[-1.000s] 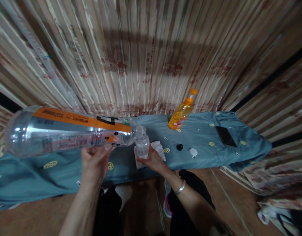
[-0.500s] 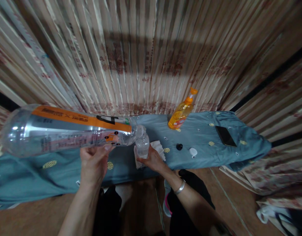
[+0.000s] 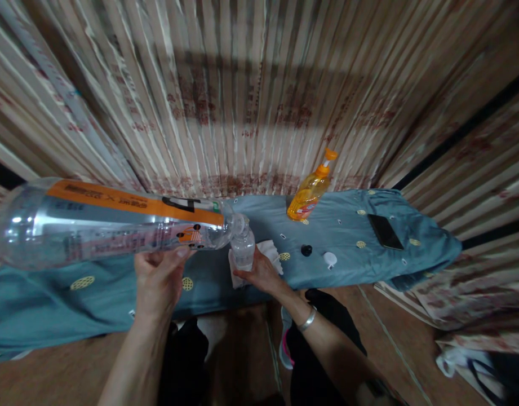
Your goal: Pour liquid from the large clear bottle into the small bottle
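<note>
A large clear bottle (image 3: 111,225) with an orange and grey label lies nearly level in the air, held from below by my left hand (image 3: 160,276). Its neck points right and meets the mouth of a small clear bottle (image 3: 243,251). My right hand (image 3: 259,272) is closed round the lower part of that small bottle, which stands roughly upright over a white cloth (image 3: 270,251). Clear contents show in the small bottle; their level is hard to make out.
On the blue-green cloth cover (image 3: 347,265) are an orange pump bottle (image 3: 307,194), a black cap (image 3: 306,250), a white cap (image 3: 329,259) and a dark phone (image 3: 385,231). A pleated curtain (image 3: 234,101) hangs behind.
The whole view has shifted slightly. The large bottle reaches a little further left in view; both hands keep their holds and the bottle mouths stay together.
</note>
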{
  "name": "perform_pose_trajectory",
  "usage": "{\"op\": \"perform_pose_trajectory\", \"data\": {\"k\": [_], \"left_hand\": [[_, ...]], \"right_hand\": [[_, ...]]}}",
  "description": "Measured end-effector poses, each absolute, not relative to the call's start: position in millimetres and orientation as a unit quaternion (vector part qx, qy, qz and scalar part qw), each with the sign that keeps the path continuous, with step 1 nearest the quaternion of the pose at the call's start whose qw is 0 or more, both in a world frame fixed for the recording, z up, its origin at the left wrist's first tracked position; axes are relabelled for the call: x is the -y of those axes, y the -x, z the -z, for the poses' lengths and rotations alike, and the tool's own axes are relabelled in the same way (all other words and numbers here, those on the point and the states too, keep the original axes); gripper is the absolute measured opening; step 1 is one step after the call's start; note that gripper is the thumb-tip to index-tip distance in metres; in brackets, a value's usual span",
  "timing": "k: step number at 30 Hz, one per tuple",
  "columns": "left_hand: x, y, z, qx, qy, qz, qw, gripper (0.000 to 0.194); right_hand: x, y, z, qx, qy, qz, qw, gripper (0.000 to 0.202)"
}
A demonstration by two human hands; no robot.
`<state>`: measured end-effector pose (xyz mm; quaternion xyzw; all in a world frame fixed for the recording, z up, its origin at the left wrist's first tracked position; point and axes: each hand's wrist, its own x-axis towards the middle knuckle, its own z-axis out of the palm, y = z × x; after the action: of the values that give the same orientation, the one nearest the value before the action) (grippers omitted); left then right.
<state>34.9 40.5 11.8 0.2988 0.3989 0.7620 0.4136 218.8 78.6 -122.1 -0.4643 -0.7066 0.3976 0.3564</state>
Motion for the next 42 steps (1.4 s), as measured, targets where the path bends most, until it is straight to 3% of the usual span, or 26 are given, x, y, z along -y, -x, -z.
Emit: {"op": "perform_pose_trajectory", "data": {"k": [5, 29, 42], "left_hand": [[-39.6, -34.0, -12.3, -0.404, -0.307, -0.757, 0.412, 0.029], [-41.5, -33.8, -10.1, -0.400, -0.300, -0.763, 0.409, 0.036], [-42.5, -33.0, -8.9, -0.402, -0.312, -0.761, 0.403, 0.029]], "right_hand": [[-78.5, -218.9, 122.8, 0.706, 0.463, -0.396, 0.360, 0.080], [-79.8, -218.1, 125.1, 0.702, 0.459, -0.404, 0.365, 0.080], [-78.7, -217.5, 121.0, 0.703, 0.462, -0.402, 0.361, 0.077]]}}
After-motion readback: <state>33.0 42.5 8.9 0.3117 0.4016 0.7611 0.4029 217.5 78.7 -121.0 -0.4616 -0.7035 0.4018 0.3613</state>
